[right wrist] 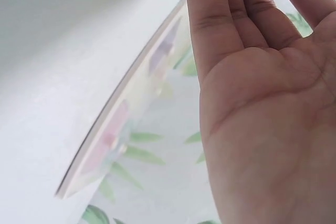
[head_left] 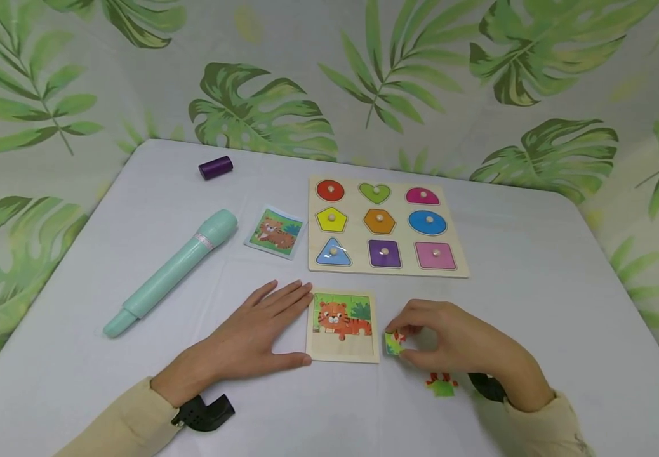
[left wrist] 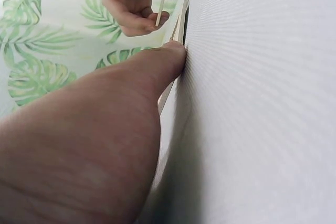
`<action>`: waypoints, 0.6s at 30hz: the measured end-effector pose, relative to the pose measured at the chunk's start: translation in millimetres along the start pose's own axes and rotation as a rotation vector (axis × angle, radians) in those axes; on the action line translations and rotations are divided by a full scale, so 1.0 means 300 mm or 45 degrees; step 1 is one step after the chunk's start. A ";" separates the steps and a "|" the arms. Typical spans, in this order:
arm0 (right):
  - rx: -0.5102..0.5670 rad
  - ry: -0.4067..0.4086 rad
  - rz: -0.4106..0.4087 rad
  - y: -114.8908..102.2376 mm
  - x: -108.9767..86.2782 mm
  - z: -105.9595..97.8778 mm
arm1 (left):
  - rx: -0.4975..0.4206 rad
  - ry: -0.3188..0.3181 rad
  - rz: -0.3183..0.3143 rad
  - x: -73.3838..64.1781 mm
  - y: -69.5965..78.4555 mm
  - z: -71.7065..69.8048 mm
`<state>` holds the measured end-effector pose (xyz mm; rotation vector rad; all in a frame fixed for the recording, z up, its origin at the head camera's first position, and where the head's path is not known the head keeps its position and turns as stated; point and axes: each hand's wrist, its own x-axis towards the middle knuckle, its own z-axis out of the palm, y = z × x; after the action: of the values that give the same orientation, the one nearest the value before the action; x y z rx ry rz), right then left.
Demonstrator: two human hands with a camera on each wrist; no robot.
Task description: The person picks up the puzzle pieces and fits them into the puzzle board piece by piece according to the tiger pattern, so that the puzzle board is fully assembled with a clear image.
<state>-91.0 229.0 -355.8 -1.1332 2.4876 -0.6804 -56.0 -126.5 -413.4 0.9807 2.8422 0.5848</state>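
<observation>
Presently: left hand (head_left: 252, 339), fingers straight, against square wooden tiger puzzle (head_left: 343, 350); right hand (head_left: 455, 333) pinching green-and-red puzzle piece (head_left: 392, 344) — beyond, pegged wooden shape board (head_left: 402, 236), mint-green tube (head_left: 172, 271).

Orange-and-green tiger puzzle (head_left: 343, 325); mint tube (head_left: 168, 274); purple cylinder (head_left: 216, 168); leaf-patterned backdrop (head_left: 386, 82).

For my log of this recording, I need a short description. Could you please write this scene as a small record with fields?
Left hand: rests at the tiger puzzle's left edge
Right hand: pinches a puzzle piece, right of the tiger puzzle
Tiger puzzle: upper part filled, bottom strip unfilled
Loose on table: another piece, near the right hand
Shape board: nine knobbed shapes, beyond the tiger puzzle
Left of board: tiger card, mint-green tube, purple cylinder
</observation>
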 end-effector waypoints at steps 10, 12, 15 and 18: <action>-0.049 -0.051 0.030 -0.035 0.053 -0.027 | 0.010 0.004 0.011 0.002 -0.003 0.002; -0.063 -0.049 0.014 -0.043 0.065 -0.034 | 0.012 0.007 0.011 0.002 -0.004 0.002; -0.093 -0.041 -0.010 -0.057 0.082 -0.045 | 0.015 0.011 0.013 0.002 -0.004 0.003; -0.118 -0.030 -0.027 -0.078 0.097 -0.060 | 0.013 0.013 0.015 0.000 -0.005 0.004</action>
<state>-103.6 198.4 -330.9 -1.1951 2.5134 -0.5592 -56.7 -127.3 -415.1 0.9998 2.8529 0.5787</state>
